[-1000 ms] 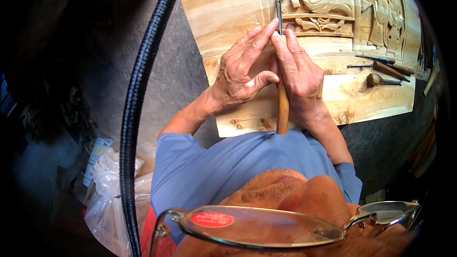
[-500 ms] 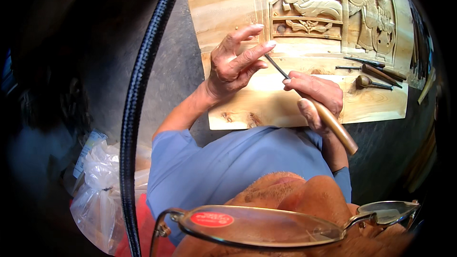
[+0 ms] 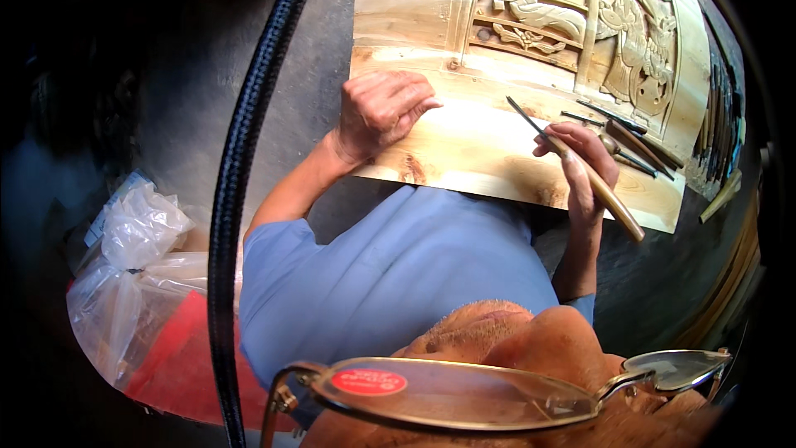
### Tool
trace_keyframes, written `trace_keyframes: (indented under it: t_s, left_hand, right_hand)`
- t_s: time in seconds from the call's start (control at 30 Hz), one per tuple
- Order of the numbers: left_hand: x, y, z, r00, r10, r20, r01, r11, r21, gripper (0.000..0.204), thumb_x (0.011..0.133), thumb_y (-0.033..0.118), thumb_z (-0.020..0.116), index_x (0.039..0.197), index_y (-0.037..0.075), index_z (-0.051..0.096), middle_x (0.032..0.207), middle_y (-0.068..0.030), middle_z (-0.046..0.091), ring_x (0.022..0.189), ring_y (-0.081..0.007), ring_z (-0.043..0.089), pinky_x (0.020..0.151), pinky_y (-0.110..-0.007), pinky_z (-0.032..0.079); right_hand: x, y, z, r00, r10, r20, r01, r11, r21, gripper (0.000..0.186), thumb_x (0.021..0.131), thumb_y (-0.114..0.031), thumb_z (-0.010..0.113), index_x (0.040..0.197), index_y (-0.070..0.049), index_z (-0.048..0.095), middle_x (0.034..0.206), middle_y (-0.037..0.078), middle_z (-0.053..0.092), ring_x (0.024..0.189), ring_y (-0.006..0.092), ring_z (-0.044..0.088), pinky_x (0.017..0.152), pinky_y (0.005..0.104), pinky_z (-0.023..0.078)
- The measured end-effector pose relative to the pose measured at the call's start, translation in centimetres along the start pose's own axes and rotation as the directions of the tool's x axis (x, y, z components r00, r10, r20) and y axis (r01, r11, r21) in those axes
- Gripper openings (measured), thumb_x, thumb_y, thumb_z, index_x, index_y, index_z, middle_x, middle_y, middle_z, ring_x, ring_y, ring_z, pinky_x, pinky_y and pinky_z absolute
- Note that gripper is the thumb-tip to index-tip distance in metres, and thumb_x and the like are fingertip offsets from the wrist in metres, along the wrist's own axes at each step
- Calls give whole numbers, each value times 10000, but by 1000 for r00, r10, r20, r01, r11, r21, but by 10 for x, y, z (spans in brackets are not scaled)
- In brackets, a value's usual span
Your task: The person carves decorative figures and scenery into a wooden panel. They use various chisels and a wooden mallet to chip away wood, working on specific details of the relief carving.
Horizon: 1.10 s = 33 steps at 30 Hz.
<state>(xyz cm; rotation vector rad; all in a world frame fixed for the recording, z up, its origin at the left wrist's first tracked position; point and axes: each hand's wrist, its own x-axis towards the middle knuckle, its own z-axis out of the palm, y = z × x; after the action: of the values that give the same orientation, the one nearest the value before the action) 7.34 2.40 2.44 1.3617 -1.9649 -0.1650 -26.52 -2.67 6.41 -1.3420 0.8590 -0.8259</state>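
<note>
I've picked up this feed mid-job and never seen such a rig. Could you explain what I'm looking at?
There is no machine: these are a person's two bare hands. One wide fisheye camera, worn on the head, looks down, so straight edges bend and glasses loom at the bottom. Picture left is the person's left.

The right hand holds a slim wood-handled chisel, its tip pointing up and left. The left hand is curled, with nothing visible in it.

On the pale wooden surface, figures carved in relief lie toward the top, and loose tools lie beyond the right hand.
</note>
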Motion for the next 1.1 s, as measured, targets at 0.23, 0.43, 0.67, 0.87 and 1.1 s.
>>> trace_keyframes:
  t_s: [0.23,0.43,0.67,0.87,1.1]
  left_hand:
    - [11,56,38,994,89,-63,-91,995,-28,329,874,267,892,1113,65,790,904,-73,798,747,-208,770,614,-342,576]
    - [40,72,62,992,123,31,-125,990,69,616,896,199,873,1436,-25,679,704,-16,678,537,-135,589,510,-302,462]
    - [75,31,80,979,181,-95,-179,984,20,378,902,90,835,1254,-18,752,645,-38,655,537,-164,660,472,-321,505]
    - [90,4,105,967,140,-213,-131,990,56,449,894,62,774,1341,26,750,654,-12,615,546,-145,635,471,-299,492]
    - [84,7,118,980,-67,-188,44,991,-123,600,892,17,806,1476,24,668,789,-83,745,569,-211,689,507,-360,552]
  right_hand:
    - [2,8,-4,991,33,127,0,968,-250,334,1020,-13,700,1352,26,717,1230,179,792,1078,223,797,969,337,621]
    - [20,1,-18,980,14,197,26,980,-195,344,996,11,746,1340,27,741,1219,190,806,1066,233,809,937,335,641]
    - [64,-9,-43,968,32,251,-29,999,-13,440,1042,-135,728,1427,75,685,1309,225,767,1156,283,774,1021,419,627]
    - [105,8,-54,973,121,197,-154,975,158,702,1149,-471,560,1444,163,610,1212,267,769,1076,305,789,996,437,637]
    - [134,4,-50,949,265,173,-270,963,2,512,1132,-289,587,1407,136,669,1160,247,787,1039,296,794,1015,434,620]
